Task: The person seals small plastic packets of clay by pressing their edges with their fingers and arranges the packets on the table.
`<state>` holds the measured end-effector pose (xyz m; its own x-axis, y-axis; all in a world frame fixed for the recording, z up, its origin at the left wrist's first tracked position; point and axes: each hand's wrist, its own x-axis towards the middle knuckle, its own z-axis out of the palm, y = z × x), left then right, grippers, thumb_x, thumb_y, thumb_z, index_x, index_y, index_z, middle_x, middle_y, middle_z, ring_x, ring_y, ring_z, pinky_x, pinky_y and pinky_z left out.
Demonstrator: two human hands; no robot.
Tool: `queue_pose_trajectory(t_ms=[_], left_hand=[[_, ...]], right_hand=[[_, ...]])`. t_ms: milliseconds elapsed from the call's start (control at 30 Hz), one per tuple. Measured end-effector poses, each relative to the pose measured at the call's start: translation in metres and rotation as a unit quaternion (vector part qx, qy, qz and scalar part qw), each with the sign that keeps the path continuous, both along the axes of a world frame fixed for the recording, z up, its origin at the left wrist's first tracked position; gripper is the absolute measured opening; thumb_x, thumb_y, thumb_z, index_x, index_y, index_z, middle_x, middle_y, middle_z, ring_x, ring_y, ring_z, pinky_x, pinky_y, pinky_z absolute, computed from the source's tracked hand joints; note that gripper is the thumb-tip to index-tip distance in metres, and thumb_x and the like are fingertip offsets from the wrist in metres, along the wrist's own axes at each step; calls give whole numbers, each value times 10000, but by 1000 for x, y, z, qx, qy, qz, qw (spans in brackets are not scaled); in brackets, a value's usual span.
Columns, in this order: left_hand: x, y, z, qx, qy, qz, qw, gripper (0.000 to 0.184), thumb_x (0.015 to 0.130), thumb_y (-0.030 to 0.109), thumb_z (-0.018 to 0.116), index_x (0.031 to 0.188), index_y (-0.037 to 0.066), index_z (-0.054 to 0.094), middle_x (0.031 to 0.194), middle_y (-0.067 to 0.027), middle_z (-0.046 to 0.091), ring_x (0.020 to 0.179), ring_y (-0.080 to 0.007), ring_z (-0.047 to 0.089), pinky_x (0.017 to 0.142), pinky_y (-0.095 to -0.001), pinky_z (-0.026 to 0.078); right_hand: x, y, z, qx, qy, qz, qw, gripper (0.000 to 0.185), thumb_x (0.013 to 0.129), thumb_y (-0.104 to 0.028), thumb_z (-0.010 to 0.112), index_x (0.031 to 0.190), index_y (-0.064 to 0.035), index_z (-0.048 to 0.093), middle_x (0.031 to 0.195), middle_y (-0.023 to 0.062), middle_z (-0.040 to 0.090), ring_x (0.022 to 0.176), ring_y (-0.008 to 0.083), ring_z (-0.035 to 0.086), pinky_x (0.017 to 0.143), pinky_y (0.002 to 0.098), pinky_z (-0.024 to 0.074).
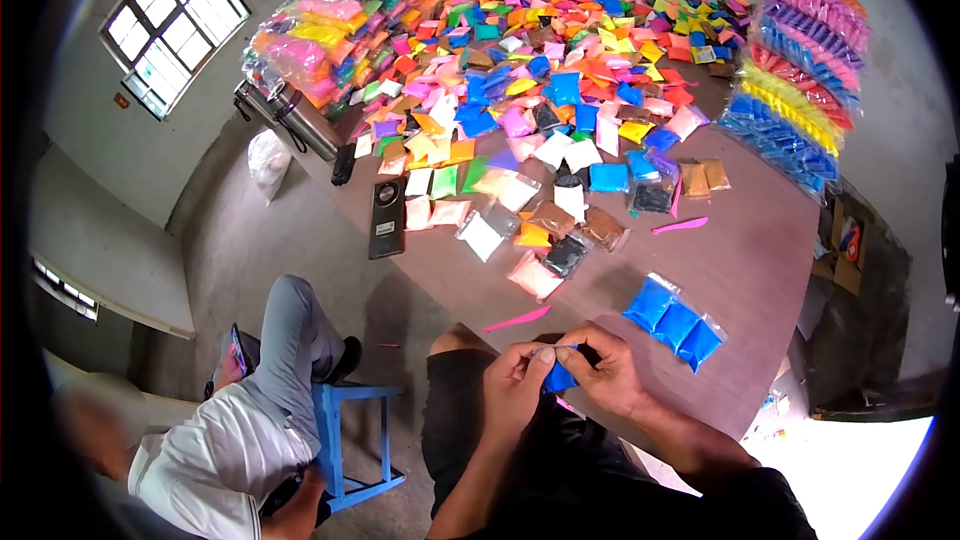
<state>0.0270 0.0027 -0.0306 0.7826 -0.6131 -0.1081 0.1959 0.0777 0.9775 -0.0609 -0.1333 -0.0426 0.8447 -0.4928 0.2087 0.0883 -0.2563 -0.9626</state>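
My left hand [512, 388] and my right hand [608, 372] meet above my lap, at the near edge of the table. Both pinch the top edge of a small blue packet [560, 378], thumbs and fingertips close together. The packet hangs below the fingers and is partly hidden by them. To the right on the table lies a row of three blue packets [674, 321] in clear wrapping, side by side. A pink plastic knife [517, 318] rests just beyond my left hand. Another pink plastic knife [680, 225] lies farther back.
A large heap of colourful packets [560, 30] covers the back of the brown table [745, 240]. Bundled strips of packets [800, 70] stand at the right. A phone [387, 218] and steel flasks [305, 123] line the left edge. A seated person [235, 440] is at left.
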Motion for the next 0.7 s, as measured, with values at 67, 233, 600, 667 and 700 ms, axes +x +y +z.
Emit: queue_pose_trajectory(t_ms=[67,233,600,667,700], left_hand=[[1,1,-4,-5,1,3,1000,152,984,89,673,1071,-36,669,975,-42,696,869,-74,624,796,-223,507],[1,0,-11,-6,-12,28,1000,160,989,105,672,1064,-36,672,963,-36,692,854,-67,621,786,-219,506],[4,1,-13,-53,2,-2,999,177,1002,102,653,1097,-48,650,917,4,653,801,-39,568,708,-193,460],[3,1,-10,-40,5,-3,999,171,999,104,658,1087,-42,650,913,7,650,801,-38,565,710,-195,459],[3,1,-8,-27,7,-2,1000,164,996,106,662,1078,-36,651,909,9,647,800,-37,562,712,-197,459]], right_hand=[[0,2,0,35,17,-2,999,92,956,-56,687,1031,-3,676,916,44,674,830,96,619,737,256,502],[-1,1,11,17,48,-4,999,107,955,-56,685,1046,-1,682,916,62,685,827,115,634,746,267,513],[4,3,2,56,4,-36,998,146,935,-50,698,1071,4,691,890,60,668,747,127,613,673,262,496],[3,4,1,60,6,-32,998,156,937,-50,696,1083,4,689,875,56,661,738,117,603,664,257,492],[2,4,1,64,8,-26,998,166,938,-49,694,1095,4,686,861,53,653,729,106,593,655,252,488]])
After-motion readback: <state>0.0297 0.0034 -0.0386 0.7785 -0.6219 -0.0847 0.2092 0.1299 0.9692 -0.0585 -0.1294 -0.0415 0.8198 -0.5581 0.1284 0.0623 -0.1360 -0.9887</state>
